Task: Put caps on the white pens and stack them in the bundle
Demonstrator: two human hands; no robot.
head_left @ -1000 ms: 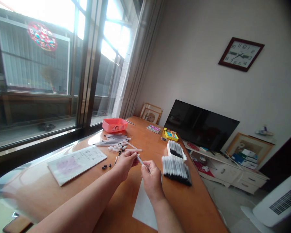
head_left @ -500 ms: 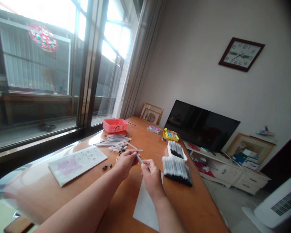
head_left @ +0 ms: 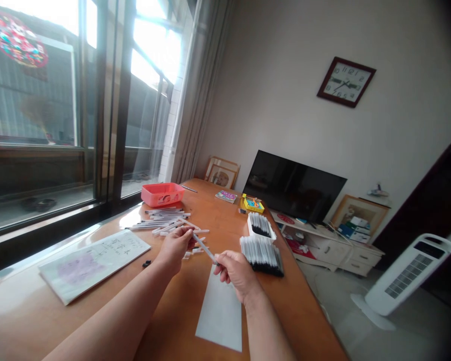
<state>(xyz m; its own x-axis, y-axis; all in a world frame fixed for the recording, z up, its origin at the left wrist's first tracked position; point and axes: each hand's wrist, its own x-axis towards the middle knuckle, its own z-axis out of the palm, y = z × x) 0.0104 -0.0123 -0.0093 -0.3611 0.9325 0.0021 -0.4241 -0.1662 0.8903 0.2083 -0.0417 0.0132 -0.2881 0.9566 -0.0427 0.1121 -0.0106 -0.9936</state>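
Note:
A slim pen with a pale barrel (head_left: 204, 248) is stretched between my two hands above the table. My left hand (head_left: 176, 246) pinches its far end, and my right hand (head_left: 234, 271) grips its near end, where the fingers hide the tip. Beneath my right hand lies a white sheet of paper (head_left: 220, 318). Beyond my left hand is a loose pile of pale pen barrels (head_left: 161, 216) with dark ends. Small black caps (head_left: 146, 263) rest beside my left wrist. To the right of my right hand, many black-ended pens (head_left: 261, 255) lie in a row.
A white container (head_left: 270, 233) of pens stands behind the row. At the back are a pink plastic basket (head_left: 161, 196), a yellow box (head_left: 252, 204) and a booklet (head_left: 226, 197). A large notebook (head_left: 93, 263) lies left. The table's right edge runs past my right arm.
My hands have drawn further apart along the pen, so more of its barrel shows between them. The camera view has turned to the right.

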